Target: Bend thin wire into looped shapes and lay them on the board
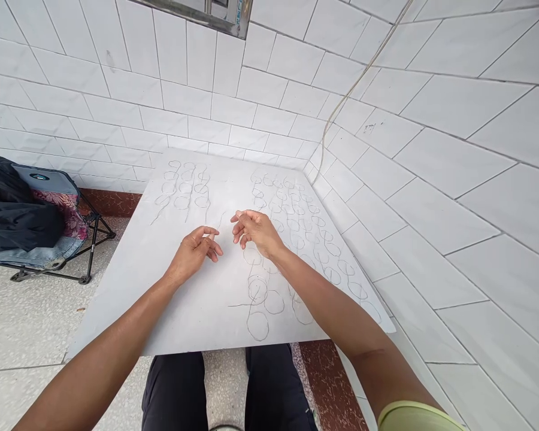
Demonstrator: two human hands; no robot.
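Observation:
My left hand (198,246) hovers over the middle of a white tabletop (117,293), its fingers curled and the thumb close to the index finger. A faint thin wire (223,219) seems to rise from those fingertips. Just to the right, my right hand (257,232) has its fingers bent with thumb and forefinger close together; whatever they pinch is too fine to make out. Below the right hand lie thin dark wires bent into round loops (257,326). Many more looped wires (291,209) spread along the right side, and a smaller group (186,185) lies at the far left.
White tiled walls (431,239) border the table behind and on the right. A pale cable (341,105) hangs down the corner. To the left stands a folding chair (72,233) with dark cloth (18,209) on it. My knees (175,389) are under the front edge.

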